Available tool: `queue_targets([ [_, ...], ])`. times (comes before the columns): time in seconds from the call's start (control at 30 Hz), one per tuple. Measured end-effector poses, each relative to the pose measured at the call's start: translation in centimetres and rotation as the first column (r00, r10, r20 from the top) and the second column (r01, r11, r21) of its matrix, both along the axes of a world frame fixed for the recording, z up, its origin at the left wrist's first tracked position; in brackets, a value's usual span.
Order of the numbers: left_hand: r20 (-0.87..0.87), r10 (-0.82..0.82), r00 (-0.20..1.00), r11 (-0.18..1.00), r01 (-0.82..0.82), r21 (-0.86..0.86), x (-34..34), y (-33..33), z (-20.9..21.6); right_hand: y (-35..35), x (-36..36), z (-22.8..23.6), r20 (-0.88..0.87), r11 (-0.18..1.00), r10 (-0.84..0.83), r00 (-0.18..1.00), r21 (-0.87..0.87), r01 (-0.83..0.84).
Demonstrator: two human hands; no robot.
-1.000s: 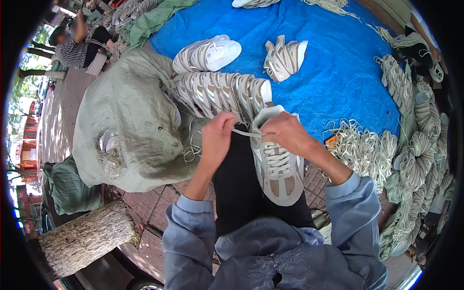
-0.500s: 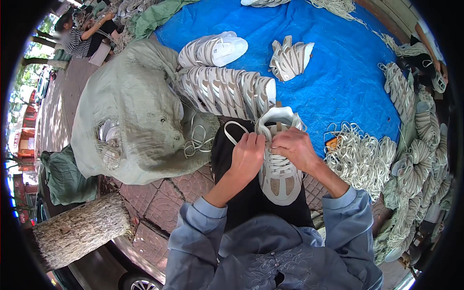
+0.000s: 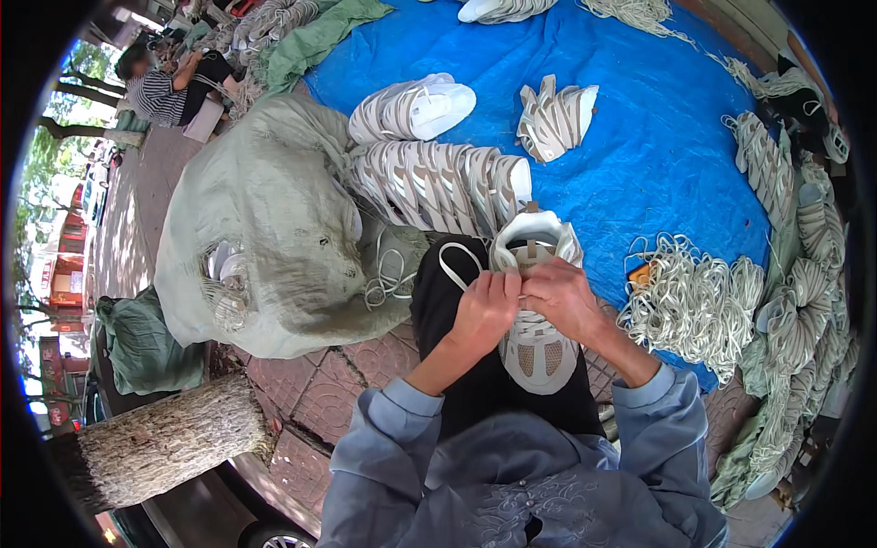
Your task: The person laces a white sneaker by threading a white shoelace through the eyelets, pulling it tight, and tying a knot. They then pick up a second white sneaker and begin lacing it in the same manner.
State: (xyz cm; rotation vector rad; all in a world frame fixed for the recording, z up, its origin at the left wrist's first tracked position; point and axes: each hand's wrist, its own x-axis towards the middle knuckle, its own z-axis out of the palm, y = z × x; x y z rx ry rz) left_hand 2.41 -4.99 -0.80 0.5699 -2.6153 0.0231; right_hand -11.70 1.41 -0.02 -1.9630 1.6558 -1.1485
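A beige and white sneaker upper (image 3: 539, 363) rests on my lap, toe toward me and collar away. My left hand (image 3: 487, 310) is closed in a pinch at its left eyelet edge, on a white shoelace (image 3: 454, 266) whose loop sticks out beyond my fingers. From the other side my right hand (image 3: 568, 297) is closed over the lacing, its fingertips meeting those of the left. The lace between the fingertips is hidden. Laces cross the upper below my hands.
A blue tarp (image 3: 649, 155) spreads ahead, carrying rows of nested shoe uppers (image 3: 438, 181) and a heap of white laces (image 3: 699, 301). A pale sack (image 3: 265, 228) stands left, near a tree trunk (image 3: 174, 438). More uppers (image 3: 795, 310) pile up right. Another person (image 3: 164, 96) sits far left.
My hands have drawn closer together over the lacing, with the right fingertips now against the left. The whole scene has shifted slightly right and down in the picture.
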Motion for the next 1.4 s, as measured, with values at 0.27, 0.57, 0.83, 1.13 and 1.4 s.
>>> queue_targets([
  [0.27,0.355,-0.159,0.921,0.974,0.087,0.212,-0.9,-2.1,2.6,1.9,-2.8,0.5,0.603,0.978,-0.122,0.789,0.209,-0.008],
  [0.57,0.601,-0.301,0.740,0.832,-0.105,0.545,-4.4,-5.2,3.9,5.3,-13.4,2.5,0.803,0.918,-0.395,0.447,0.368,0.150],
  [0.83,0.735,-0.282,0.616,0.954,0.096,0.285,-4.0,-3.6,5.1,3.1,-8.9,1.1,-0.151,1.000,0.008,0.988,-0.017,-0.011],
  [1.13,0.373,-0.389,0.843,0.921,0.365,0.136,-3.6,-3.6,4.2,1.9,-5.3,-1.8,0.254,0.985,-0.141,0.957,0.136,0.109],
  [1.4,0.091,-0.089,0.992,0.659,-0.010,0.752,-4.2,-3.2,4.0,2.3,-5.3,-2.5,-0.084,0.985,-0.159,0.984,0.058,0.164],
])
